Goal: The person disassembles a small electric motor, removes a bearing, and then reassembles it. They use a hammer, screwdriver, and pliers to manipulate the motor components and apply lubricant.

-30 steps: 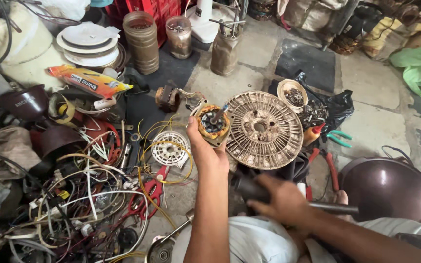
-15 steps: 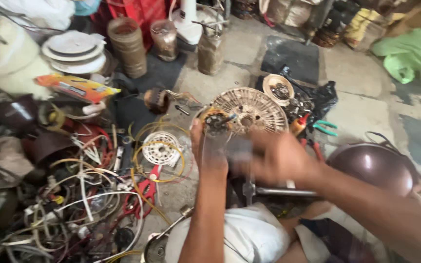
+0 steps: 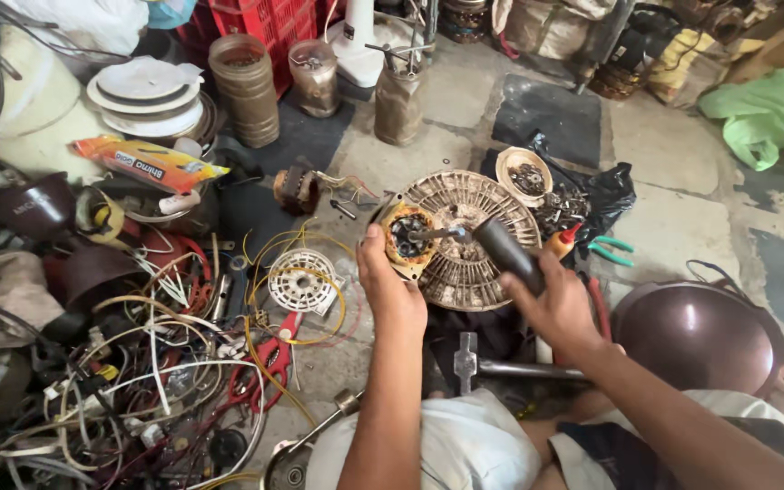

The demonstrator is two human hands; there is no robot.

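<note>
My left hand holds up a small fan motor with copper windings and an orange-yellow rim. My right hand grips a screwdriver by its dark handle; the metal shaft runs left and its tip sits at the motor's centre. Just behind both lies a round, dirty ribbed fan cover on the floor.
A dark brown dome-shaped housing sits at the right. Tangled wires and red scissors fill the left floor, beside a white round grille. A metal tool lies near my knees. Green-handled pliers and a black bag of parts lie beyond.
My right hand has risen from the floor by my knees with the screwdriver and brought its tip to the motor. My left hand has kept the motor held up.
</note>
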